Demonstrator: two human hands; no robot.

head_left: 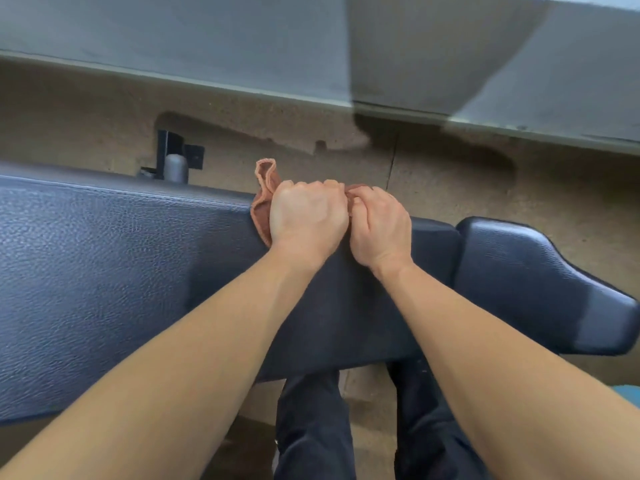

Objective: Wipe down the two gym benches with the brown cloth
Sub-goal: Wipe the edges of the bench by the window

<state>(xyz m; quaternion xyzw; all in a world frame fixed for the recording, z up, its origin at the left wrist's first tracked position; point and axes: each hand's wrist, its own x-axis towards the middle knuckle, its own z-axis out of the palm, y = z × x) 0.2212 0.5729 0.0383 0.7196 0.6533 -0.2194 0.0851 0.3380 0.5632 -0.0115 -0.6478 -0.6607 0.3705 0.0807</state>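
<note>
A black padded gym bench (104,271) runs across the view from left to right, with a separate seat pad (526,282) at its right end. The brown cloth (265,195) is bunched at the far edge of the long pad. My left hand (308,213) is closed over the cloth, knuckles up. My right hand (379,225) sits right beside it, its fingertips pinching the cloth's right part. Most of the cloth is hidden under the two hands. Only one bench shows.
Tan speckled floor (450,188) lies beyond the bench, bounded by a grey wall base (242,57). A black metal bracket with a grey foot (176,161) of the bench frame stands behind the pad at left. My dark-trousered legs (311,427) stand below the bench's near edge.
</note>
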